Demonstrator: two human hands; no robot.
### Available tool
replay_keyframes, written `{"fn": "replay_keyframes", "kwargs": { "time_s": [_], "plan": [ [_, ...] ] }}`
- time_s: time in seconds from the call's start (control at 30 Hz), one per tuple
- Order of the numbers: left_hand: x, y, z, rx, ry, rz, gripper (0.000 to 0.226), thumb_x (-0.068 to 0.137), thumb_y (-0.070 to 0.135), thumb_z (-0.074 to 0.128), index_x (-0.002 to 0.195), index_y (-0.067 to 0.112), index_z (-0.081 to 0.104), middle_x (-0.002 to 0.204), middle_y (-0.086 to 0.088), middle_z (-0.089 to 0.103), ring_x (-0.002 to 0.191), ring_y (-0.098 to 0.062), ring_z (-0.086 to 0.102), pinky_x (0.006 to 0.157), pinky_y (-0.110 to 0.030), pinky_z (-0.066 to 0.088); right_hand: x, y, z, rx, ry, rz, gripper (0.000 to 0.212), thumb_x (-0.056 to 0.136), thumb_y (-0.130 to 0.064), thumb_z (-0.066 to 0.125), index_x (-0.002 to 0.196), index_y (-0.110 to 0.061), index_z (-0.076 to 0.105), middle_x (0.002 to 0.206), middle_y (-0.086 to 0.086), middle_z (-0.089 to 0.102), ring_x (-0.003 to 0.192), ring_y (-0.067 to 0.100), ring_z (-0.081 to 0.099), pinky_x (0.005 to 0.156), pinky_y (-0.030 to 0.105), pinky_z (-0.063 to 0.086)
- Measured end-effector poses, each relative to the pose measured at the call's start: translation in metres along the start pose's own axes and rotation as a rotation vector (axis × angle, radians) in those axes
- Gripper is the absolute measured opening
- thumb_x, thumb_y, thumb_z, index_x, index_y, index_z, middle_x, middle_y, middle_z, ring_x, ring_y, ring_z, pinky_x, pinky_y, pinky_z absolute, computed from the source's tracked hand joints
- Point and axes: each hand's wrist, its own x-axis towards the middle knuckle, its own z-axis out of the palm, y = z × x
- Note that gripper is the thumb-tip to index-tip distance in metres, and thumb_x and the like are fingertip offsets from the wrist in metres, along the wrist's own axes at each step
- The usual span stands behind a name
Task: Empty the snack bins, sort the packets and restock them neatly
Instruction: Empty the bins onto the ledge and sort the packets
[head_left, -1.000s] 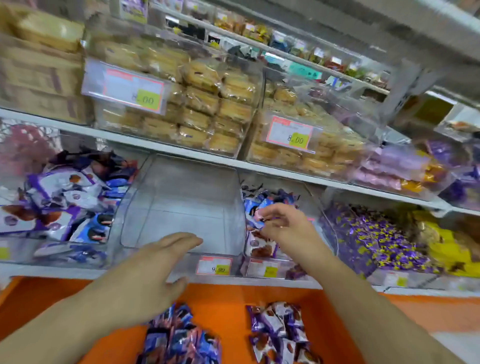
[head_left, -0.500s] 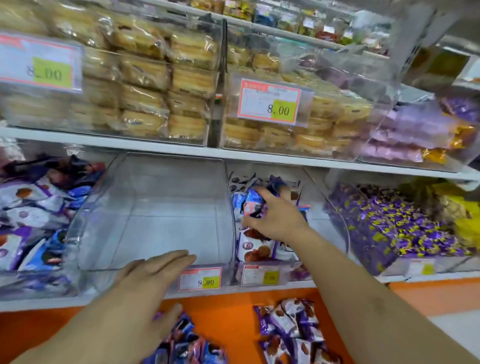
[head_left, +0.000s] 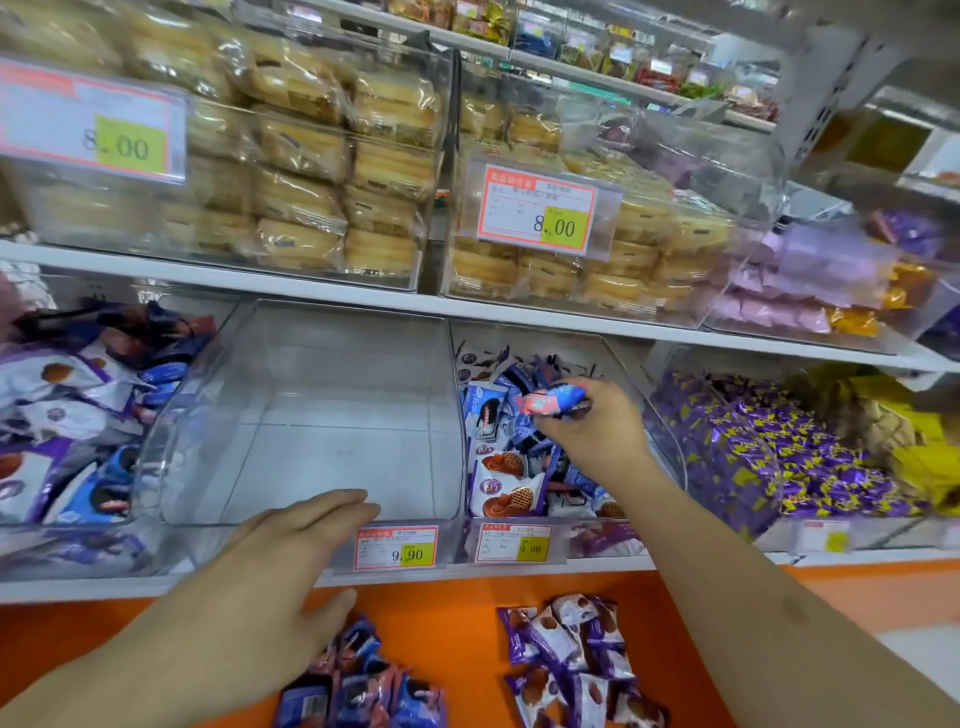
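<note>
Reaching into the mixed bin (head_left: 631, 387) at about 3 o'clock of the frame's centre, the right hand (head_left: 587, 431) pinched a pink-and-blue packet (head_left: 553, 397) between thumb and curled fingers, lifted just above the jumble of blue and white packets (head_left: 511, 478) below it. How many packets lay under the wrist could not be told; the forearm hid the bin's right half. The left hand (head_left: 270, 577) lay flat at 7 o'clock, fingers straight and together, holding nothing, its fingertips (head_left: 358, 501) at the front lip of the clear bin (head_left: 311, 415) that stood with nothing in it at centre. Whether they touched the plastic was hard to judge. A price tag (head_left: 397, 548) marked 9.90 sat just beside them.

On the orange ledge (head_left: 457, 613) at 6 o'clock lay two sorted heaps, apart from each other: blue packets (head_left: 363, 691), partly under the left hand and cut by the frame's bottom edge, and purple-and-white packets (head_left: 566, 660) at 5 o'clock. At 9 o'clock a bin of purple, white and blue packets (head_left: 67, 415) ran off the left edge. At 3 o'clock purple-and-yellow sweets (head_left: 753, 457) filled another bin. Overhead, at 11 and 1 o'clock, wrapped cakes (head_left: 311, 156) sat behind glare and two 8.00 tags (head_left: 540, 210); their small print was unreadable.
</note>
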Motion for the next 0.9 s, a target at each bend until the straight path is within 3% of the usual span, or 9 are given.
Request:
{"fn": "replay_keyframes", "kwargs": {
  "time_s": [0.1,0.2,0.3,0.47,0.57,0.67,0.77,0.83,0.9],
  "plan": [
    [0.0,0.002,-0.004,-0.011,-0.008,-0.001,0.07,0.096,0.053,0.057,0.154,0.059,0.016,0.156,0.044,0.005,0.15,0.007,0.016,0.123,-0.017,0.013,-0.004,0.0,-0.012,0.17,0.035,0.049,0.026,0.082,-0.019,0.09,0.101,-0.024,0.074,0.09,-0.009,0.076,0.073,-0.004,0.07,0.066,0.018,0.056],
    [-0.001,0.007,-0.01,-0.036,-0.009,-0.012,0.068,0.099,0.049,0.057,0.155,0.054,0.019,0.159,0.04,0.006,0.149,0.01,0.014,0.121,-0.012,0.009,-0.01,-0.003,-0.026,0.306,0.088,0.08,0.025,0.082,-0.016,0.089,0.104,-0.018,0.077,0.092,-0.004,0.079,0.086,0.01,0.076,0.084,0.039,0.064],
    [-0.002,0.015,-0.015,-0.045,-0.009,-0.021,0.066,0.1,0.048,0.056,0.156,0.051,0.021,0.16,0.038,0.005,0.149,0.01,0.014,0.117,-0.008,0.007,-0.018,-0.012,-0.041,0.444,0.14,0.115,0.019,0.083,-0.013,0.089,0.097,-0.02,0.078,0.092,0.0,0.08,0.092,0.022,0.076,0.089,0.049,0.062],
    [-0.008,0.036,-0.026,-0.163,0.011,-0.037,0.048,0.099,0.044,0.06,0.141,0.052,0.04,0.145,0.042,0.028,0.137,0.011,0.034,0.103,-0.001,0.023,-0.054,-0.042,-0.065,0.684,0.072,0.163,0.023,0.087,-0.005,0.083,0.108,-0.009,0.077,0.104,0.015,0.079,0.1,0.033,0.077,0.092,0.056,0.061],
    [-0.012,0.056,-0.033,-0.509,0.049,-0.145,0.036,0.094,0.048,0.068,0.126,0.051,0.052,0.129,0.036,0.051,0.12,0.008,0.055,0.098,-0.012,0.042,-0.094,-0.072,-0.067,0.797,-0.046,0.205,0.018,0.089,-0.001,0.076,0.106,-0.008,0.077,0.103,0.017,0.079,0.094,0.035,0.078,0.08,0.052,0.065],
    [-0.018,0.081,-0.039,-1.029,0.033,-0.312,0.053,0.08,0.058,0.072,0.13,0.046,0.056,0.124,0.02,0.067,0.112,-0.002,0.066,0.086,-0.027,0.058,-0.132,-0.099,-0.055,0.874,-0.2,0.204,0.017,0.09,0.001,0.073,0.09,-0.014,0.083,0.101,0.019,0.079,0.083,0.033,0.078,0.066,0.042,0.066],
    [-0.025,0.099,-0.039,-1.526,-0.162,-0.408,0.051,0.085,0.049,0.072,0.13,0.025,0.066,0.123,-0.014,0.073,0.113,-0.039,0.07,0.091,-0.06,0.059,-0.159,-0.115,-0.036,0.911,-0.256,0.206,0.017,0.089,-0.001,0.075,0.1,-0.011,0.083,0.107,0.02,0.078,0.098,0.036,0.077,0.084,0.046,0.063],
    [-0.029,0.103,-0.036,-1.649,-0.186,-0.401,0.042,0.094,0.039,0.068,0.126,0.011,0.07,0.124,-0.033,0.066,0.111,-0.054,0.066,0.087,-0.064,0.059,-0.173,-0.121,-0.025,0.96,-0.26,0.248,0.018,0.091,0.0,0.075,0.107,-0.005,0.079,0.109,0.021,0.078,0.102,0.039,0.076,0.089,0.049,0.061],
    [-0.034,0.103,-0.034,-1.676,-0.109,-0.423,0.031,0.095,0.031,0.068,0.117,0.011,0.075,0.115,-0.033,0.07,0.103,-0.054,0.07,0.086,-0.062,0.06,-0.182,-0.124,-0.022,1.008,-0.266,0.311,0.02,0.091,-0.001,0.075,0.111,0.0,0.076,0.109,0.023,0.077,0.102,0.041,0.075,0.089,0.049,0.061]
  ]
}}
